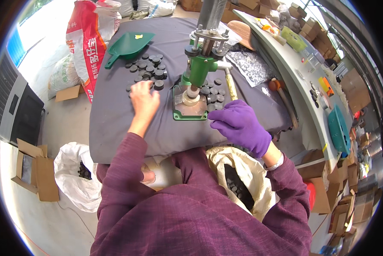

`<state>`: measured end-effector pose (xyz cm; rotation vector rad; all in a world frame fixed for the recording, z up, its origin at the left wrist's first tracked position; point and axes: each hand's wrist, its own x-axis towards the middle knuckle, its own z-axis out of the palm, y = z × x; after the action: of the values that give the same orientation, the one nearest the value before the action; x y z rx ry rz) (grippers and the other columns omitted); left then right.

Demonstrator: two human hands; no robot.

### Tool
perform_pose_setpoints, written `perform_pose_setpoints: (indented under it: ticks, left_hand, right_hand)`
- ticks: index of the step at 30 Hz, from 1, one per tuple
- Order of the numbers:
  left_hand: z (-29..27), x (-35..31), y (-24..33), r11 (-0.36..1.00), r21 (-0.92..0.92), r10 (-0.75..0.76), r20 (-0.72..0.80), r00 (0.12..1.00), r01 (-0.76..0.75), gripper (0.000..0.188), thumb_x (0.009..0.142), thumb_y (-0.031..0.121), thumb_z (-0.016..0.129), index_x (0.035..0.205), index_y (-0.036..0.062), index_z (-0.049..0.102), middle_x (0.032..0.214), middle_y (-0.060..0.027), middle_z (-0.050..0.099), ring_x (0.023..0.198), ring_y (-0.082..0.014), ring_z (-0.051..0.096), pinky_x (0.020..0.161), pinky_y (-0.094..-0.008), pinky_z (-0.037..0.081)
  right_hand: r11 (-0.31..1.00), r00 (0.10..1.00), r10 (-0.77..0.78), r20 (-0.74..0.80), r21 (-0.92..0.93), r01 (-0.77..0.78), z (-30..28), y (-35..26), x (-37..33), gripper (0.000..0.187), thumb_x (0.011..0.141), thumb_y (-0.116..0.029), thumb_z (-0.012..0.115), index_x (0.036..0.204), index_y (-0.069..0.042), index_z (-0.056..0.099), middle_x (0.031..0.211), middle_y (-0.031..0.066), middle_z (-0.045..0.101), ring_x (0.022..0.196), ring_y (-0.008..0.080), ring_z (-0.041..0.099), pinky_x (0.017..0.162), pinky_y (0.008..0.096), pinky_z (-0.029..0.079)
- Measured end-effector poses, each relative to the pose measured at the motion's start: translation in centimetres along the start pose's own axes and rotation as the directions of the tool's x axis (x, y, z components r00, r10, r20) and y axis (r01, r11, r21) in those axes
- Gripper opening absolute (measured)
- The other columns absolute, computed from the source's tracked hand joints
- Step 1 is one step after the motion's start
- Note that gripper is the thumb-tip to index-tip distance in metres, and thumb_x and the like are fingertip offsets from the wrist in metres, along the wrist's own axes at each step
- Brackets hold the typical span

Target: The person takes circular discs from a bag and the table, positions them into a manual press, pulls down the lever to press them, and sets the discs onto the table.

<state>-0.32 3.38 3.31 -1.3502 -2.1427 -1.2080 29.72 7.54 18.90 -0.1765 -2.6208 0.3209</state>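
Observation:
My bare left hand (144,101) reaches to the near edge of a pile of small black round pieces (149,68), its fingers bent and somewhat apart at the pieces. On my right hand (240,127) is a purple glove. Its thumb and fingers are pinched together beside the press base's right edge; anything between them is hidden. Between my hands stands a green hand press (201,70) on a green-rimmed metal base (182,113), with a pale round part under its ram. The press's lever (231,84) slants down toward the glove. More black pieces (215,98) lie right of the ram.
A green dustpan (131,45) lies on the grey cloth-covered table (119,128). A hammer (283,96) rests at the right. White sacks holding dark pieces stand below, one left (70,187) and one right (260,183) of my legs. A long side table (300,70) runs along the right.

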Motion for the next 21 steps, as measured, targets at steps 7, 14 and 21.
perform_pose_setpoints:
  ticks: [7, 14, 21]
  left_hand:
    - [-2.5, -1.0, -3.1, 0.912, 0.406, -0.178, 0.262, 0.948, 0.059, 0.039, 0.081, 0.014, 0.066, 0.119, 0.0043, 0.062, 0.131, -0.0133, 0.057, 0.114, -0.0308, 0.054, 0.093, -0.0462, 0.043]
    - [-1.5, -2.7, -2.1, 0.978, 0.147, 0.1, 0.298, 0.949, -0.149, 0.031, 0.077, 0.01, 0.069, 0.108, 0.0062, 0.066, 0.12, -0.0139, 0.062, 0.108, -0.0321, 0.056, 0.09, -0.0434, 0.047]
    - [-2.1, -2.0, 0.1, 0.993, -0.055, -0.091, 0.201, 0.975, 0.104, 0.039, 0.073, 0.009, 0.073, 0.11, 0.0046, 0.061, 0.101, -0.0163, 0.066, 0.099, -0.0322, 0.061, 0.084, -0.0416, 0.05]
  right_hand:
    - [0.868, 0.936, 0.332, 0.121, 0.349, -0.353, -4.0, -1.6, 2.2, 0.023, 0.087, -0.025, 0.069, 0.099, -0.006, 0.072, 0.078, 0.0077, 0.069, 0.064, 0.0134, 0.061, 0.06, 0.028, 0.048]
    - [0.899, 0.948, 0.31, 0.073, 0.302, -0.317, -10.8, 0.5, 8.5, 0.025, 0.087, -0.018, 0.057, 0.101, -0.001, 0.07, 0.067, 0.0048, 0.062, 0.053, 0.0091, 0.055, 0.054, 0.0239, 0.045]
    - [0.954, 0.978, 0.194, 0.077, 0.218, -0.206, -12.9, 4.6, 12.2, 0.026, 0.091, -0.015, 0.054, 0.107, -0.002, 0.068, 0.068, 0.0033, 0.057, 0.055, 0.0092, 0.059, 0.059, 0.0251, 0.05]
